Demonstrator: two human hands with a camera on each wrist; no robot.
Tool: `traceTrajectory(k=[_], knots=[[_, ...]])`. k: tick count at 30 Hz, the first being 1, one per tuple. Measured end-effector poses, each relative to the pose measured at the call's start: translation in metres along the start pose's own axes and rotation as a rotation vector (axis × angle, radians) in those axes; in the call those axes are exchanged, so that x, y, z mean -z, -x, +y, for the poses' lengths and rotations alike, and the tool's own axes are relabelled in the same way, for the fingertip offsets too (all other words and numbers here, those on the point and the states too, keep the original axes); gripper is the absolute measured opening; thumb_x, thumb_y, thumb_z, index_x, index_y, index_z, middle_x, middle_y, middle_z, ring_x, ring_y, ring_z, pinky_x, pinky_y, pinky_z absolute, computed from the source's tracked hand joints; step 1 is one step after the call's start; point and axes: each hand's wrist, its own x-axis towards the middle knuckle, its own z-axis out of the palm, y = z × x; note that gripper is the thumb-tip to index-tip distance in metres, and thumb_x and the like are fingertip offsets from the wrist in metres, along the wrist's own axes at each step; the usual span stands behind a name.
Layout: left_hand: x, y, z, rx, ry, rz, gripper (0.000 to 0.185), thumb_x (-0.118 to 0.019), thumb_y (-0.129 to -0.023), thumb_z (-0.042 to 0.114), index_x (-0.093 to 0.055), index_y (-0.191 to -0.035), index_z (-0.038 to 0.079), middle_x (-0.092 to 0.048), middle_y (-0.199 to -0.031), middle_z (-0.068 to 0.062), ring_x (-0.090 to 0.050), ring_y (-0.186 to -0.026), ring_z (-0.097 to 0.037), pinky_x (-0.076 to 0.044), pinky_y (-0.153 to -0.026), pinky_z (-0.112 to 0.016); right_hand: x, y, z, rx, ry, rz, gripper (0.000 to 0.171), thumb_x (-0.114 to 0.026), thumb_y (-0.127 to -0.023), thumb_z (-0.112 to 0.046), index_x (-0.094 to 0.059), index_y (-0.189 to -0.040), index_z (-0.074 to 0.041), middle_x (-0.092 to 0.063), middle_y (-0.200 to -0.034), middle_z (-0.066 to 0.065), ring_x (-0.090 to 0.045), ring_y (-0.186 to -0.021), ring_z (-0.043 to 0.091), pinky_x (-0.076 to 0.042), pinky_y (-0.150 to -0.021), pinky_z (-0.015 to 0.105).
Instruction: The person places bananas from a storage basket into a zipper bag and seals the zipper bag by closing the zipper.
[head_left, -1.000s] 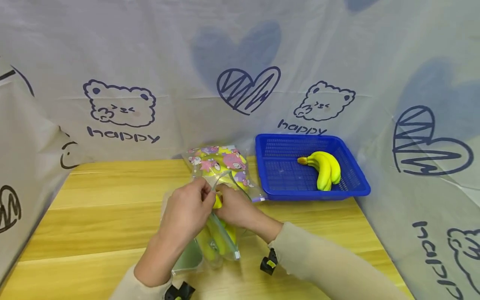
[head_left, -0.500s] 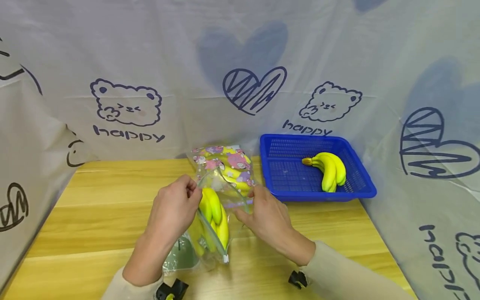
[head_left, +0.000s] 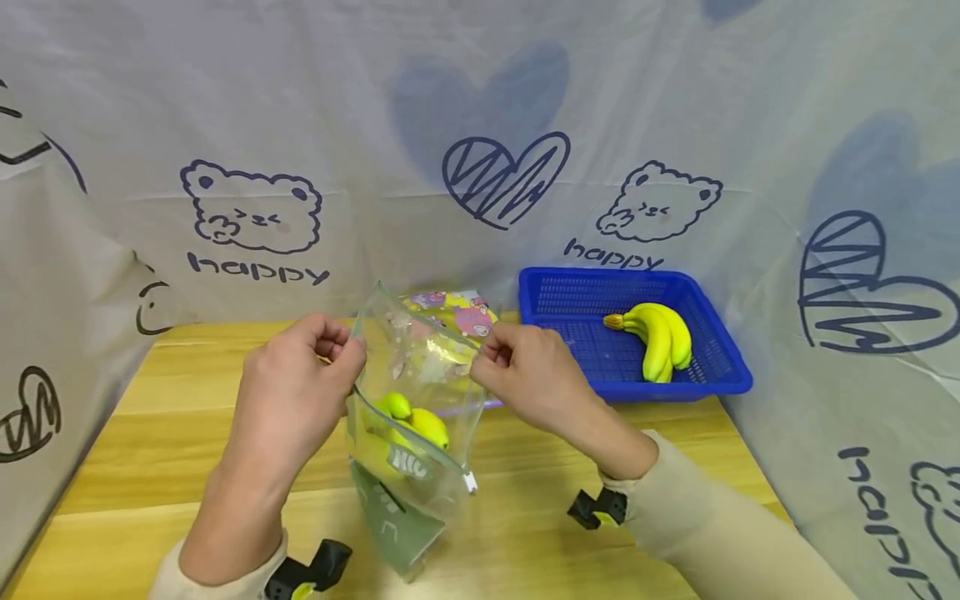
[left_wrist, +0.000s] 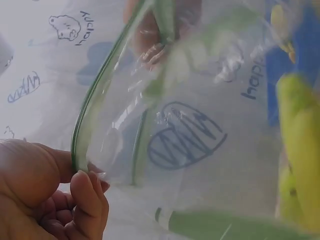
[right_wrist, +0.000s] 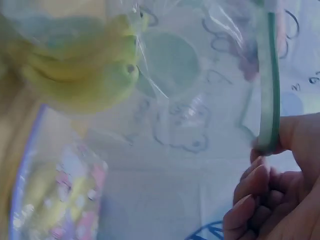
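A clear zip bag (head_left: 397, 525) with a green zip edge and a green panel hangs open-mouthed between my hands. Inside it, low down, lies a bunch of bananas (head_left: 429, 427). My left hand (head_left: 288, 400) pinches one side of the bag's mouth; in the left wrist view the green zip strip (left_wrist: 82, 115) runs up from between thumb and finger. On the opposite side, my right hand (head_left: 536, 375) pinches the rim, and the right wrist view has the zip strip (right_wrist: 270, 90) between its thumb and forefinger. A white slider (head_left: 470, 482) sits at the zip's near end.
Behind the held bag lies a bag with a pink and purple pattern (head_left: 472, 319), with yellow bananas in it. To its right stands a blue basket (head_left: 558, 354) holding another bunch of bananas (head_left: 662, 337). A printed cloth (head_left: 375, 200) hangs behind the wooden table (head_left: 187, 375).
The right hand left the bananas, moved right, then took hold of the bag's rim. Both hands have spread the mouth wider and raised the bag, and the bananas sit lower in it.
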Motion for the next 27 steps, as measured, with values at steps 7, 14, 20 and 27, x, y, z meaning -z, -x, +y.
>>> traceTrajectory(k=[7, 14, 20, 27], knots=[[0.003, 0.005, -0.002, 0.030, -0.059, -0.158, 0.028, -0.061, -0.104, 0.035, -0.068, -0.116, 0.011, -0.070, -0.090, -0.004, -0.063, -0.069, -0.019, -0.049, -0.059, -0.033, 0.008, -0.011, 0.005, -0.054, 0.062, -0.071, 0.023, -0.061, -0.087, -0.020, -0.053, -0.066, -0.017, -0.051, -0.063, -0.006, -0.048, -0.058, 0.014, -0.039, -0.056, 0.030], [-0.003, 0.017, 0.002, -0.065, -0.153, -0.258, 0.033, -0.063, -0.099, 0.022, -0.063, -0.130, 0.009, -0.066, -0.083, 0.000, -0.057, -0.067, -0.018, -0.046, -0.062, -0.035, 0.013, -0.012, 0.015, -0.053, 0.131, -0.012, 0.027, -0.062, -0.086, -0.019, -0.048, -0.063, -0.018, -0.044, -0.059, -0.006, -0.044, -0.055, 0.015, -0.032, -0.053, 0.031], [0.002, 0.013, 0.002, -0.026, -0.117, -0.101, 0.035, -0.067, -0.101, 0.022, -0.060, -0.132, 0.008, -0.071, -0.091, -0.003, -0.060, -0.068, -0.019, -0.046, -0.062, -0.034, 0.031, -0.009, 0.022, -0.100, 0.106, -0.090, 0.029, -0.064, -0.088, -0.018, -0.047, -0.065, -0.018, -0.041, -0.060, -0.005, -0.042, -0.054, 0.014, -0.032, -0.054, 0.030], [0.003, 0.010, 0.010, -0.024, 0.049, 0.105, 0.032, -0.071, -0.101, 0.024, -0.066, -0.130, 0.012, -0.073, -0.094, -0.005, -0.067, -0.068, -0.015, -0.053, -0.059, -0.028, 0.041, -0.004, 0.010, -0.057, 0.002, -0.064, 0.026, -0.062, -0.086, -0.014, -0.047, -0.065, -0.018, -0.042, -0.060, -0.006, -0.041, -0.055, 0.012, -0.033, -0.054, 0.029]])
